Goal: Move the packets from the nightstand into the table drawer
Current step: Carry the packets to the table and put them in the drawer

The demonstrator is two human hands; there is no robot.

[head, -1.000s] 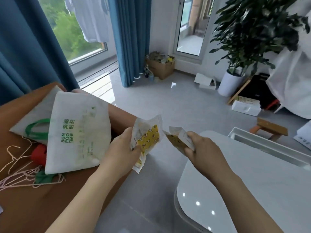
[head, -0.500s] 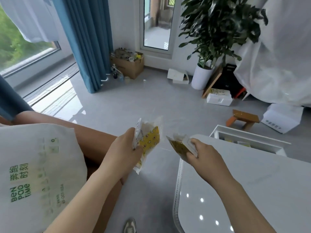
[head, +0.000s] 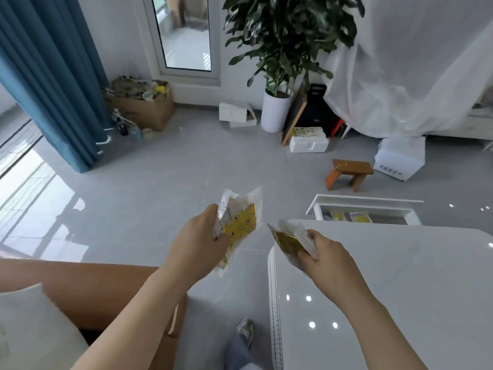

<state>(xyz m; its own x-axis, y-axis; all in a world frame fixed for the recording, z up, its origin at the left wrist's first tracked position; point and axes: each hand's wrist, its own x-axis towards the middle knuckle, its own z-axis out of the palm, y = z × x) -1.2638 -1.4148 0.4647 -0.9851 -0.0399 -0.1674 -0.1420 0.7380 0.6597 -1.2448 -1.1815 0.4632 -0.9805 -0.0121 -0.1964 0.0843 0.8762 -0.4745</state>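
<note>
The nightstand [head: 93, 284] now slides off to my left and the table [head: 386, 276] shows its open drawer [head: 365, 204] ahead, while my left hand [head: 198, 241] pinches a yellow packet [head: 241, 225] and my right hand [head: 324, 256] pinches a second packet [head: 286, 241], both mid-air.

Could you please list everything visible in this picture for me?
yellow-patterned clear plastic packet: one, yellow, in left hand
brownish-yellow flat packet: at least one, brownish, in right hand
glossy white table: one, white, lower right
open white table drawer: one, white, beyond table, yellow packets inside
brown nightstand: one, brown, lower left
white fabric bag: one, white, on nightstand
blue curtain: one, blue, upper left
leafy potted plant: one, green, white pot, far wall
open cardboard box: one, brown, beside curtain
small wooden stool: one, brown, floor beyond drawer
left hand: one, grips patterned packet
right hand: one, pinches brownish packet
</note>
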